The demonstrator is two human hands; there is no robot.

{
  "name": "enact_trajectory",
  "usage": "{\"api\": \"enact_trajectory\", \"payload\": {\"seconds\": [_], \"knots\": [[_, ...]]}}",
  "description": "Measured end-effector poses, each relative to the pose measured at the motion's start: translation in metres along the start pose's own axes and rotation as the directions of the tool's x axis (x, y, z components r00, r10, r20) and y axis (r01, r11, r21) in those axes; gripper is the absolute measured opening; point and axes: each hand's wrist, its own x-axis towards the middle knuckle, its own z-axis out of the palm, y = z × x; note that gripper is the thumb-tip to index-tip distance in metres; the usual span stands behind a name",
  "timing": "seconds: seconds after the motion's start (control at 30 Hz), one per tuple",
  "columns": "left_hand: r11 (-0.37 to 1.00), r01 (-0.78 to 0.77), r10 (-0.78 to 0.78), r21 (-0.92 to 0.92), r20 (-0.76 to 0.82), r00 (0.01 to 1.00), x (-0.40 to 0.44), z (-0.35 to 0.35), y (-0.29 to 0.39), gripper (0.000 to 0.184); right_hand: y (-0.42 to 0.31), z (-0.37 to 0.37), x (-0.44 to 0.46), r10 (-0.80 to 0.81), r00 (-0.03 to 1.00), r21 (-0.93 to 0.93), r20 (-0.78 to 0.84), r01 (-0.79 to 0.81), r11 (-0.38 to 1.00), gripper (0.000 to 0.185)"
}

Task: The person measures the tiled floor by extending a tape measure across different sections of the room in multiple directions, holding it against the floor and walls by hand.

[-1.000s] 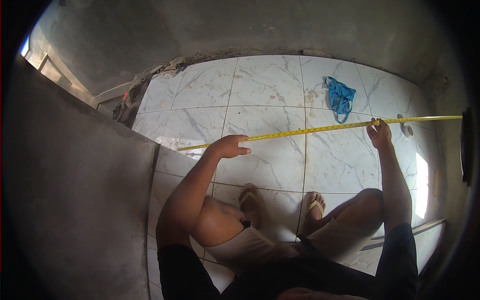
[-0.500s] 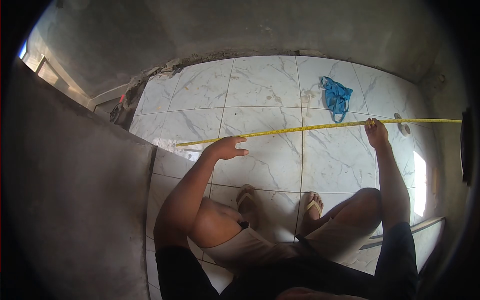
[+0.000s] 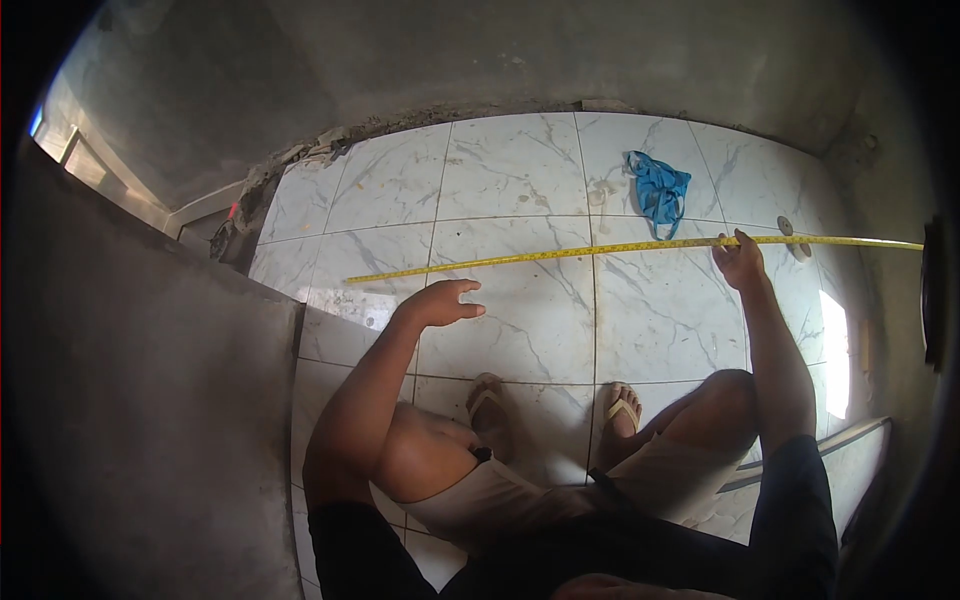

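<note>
A yellow tape measure (image 3: pixel 540 256) stretches nearly level across the view, from its free end at the left to the dark edge at the right. My right hand (image 3: pixel 741 264) has its fingertips on the blade, with thumb and a finger around it. The tape's case is not visible. My left hand (image 3: pixel 446 303) hangs just below the tape near its free end. Its thumb and fingers are apart, and it holds nothing. Beyond the tape lies a crumpled blue cloth (image 3: pixel 660 190) with a strap or loop.
White marbled tiles (image 3: pixel 510 330) cover the floor. A grey wall (image 3: pixel 480 60) runs along the back, with rubble (image 3: pixel 315 148) at its foot. A grey partition (image 3: pixel 160 400) stands at the left. Round pieces (image 3: pixel 798 248) lie at the right, and a long strip (image 3: pixel 800 460) lies lower right.
My left hand has come away from the tape and sits slightly below it. My right hand's fingers have spread a little on the blade. The view has shifted slightly.
</note>
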Motion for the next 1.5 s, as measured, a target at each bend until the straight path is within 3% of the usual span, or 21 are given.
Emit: {"api": "enact_trajectory", "payload": {"seconds": [0.1, 0.7, 1.5], "knots": [[1.000, -0.027, 0.027, -0.002, -0.020, 0.999, 0.004, 0.004, -0.008, 0.072, 0.000, -0.008, 0.010, 0.000, 0.998, 0.019, 0.062, -0.001, 1.000, 0.027], [0.999, -0.035, 0.035, -0.005, -0.010, 0.999, 0.010, 0.006, -0.010, 0.071, 0.004, 0.005, -0.006, -0.062, 0.998, -0.145, -0.001, 0.062, 0.987, 0.021], [1.000, -0.010, 0.010, 0.004, -0.013, 1.000, 0.005, 0.004, -0.005, 0.071, 0.005, -0.001, 0.011, -0.035, 0.999, -0.083, 0.016, 0.036, 0.996, 0.018]]}}
